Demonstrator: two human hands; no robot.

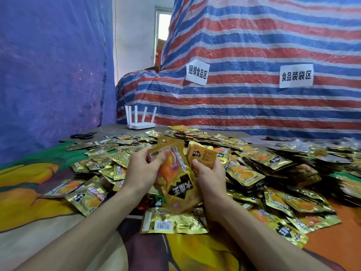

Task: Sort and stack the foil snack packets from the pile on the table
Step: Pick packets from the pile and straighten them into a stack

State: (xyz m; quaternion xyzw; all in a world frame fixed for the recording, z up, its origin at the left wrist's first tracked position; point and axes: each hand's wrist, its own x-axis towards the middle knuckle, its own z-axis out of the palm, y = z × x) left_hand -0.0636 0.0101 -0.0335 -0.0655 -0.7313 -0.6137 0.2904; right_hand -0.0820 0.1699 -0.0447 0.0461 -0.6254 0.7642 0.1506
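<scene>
A big pile of gold foil snack packets (254, 165) covers the table's middle and right. My left hand (142, 169) grips a stack of gold packets (175, 178) held above the table, thumb on its printed front. My right hand (211, 173) holds another small packet (202, 155) upright, its back label facing me, right beside the stack. One packet (173, 222) lies flat with its barcode side up just below my hands.
A colourful printed cloth (35, 192) covers the table. A white router (140, 122) and black scissors (83, 135) sit at the far left edge. A striped tarp (254, 45) with two paper signs rises behind; a blue sheet (48, 75) hangs at left.
</scene>
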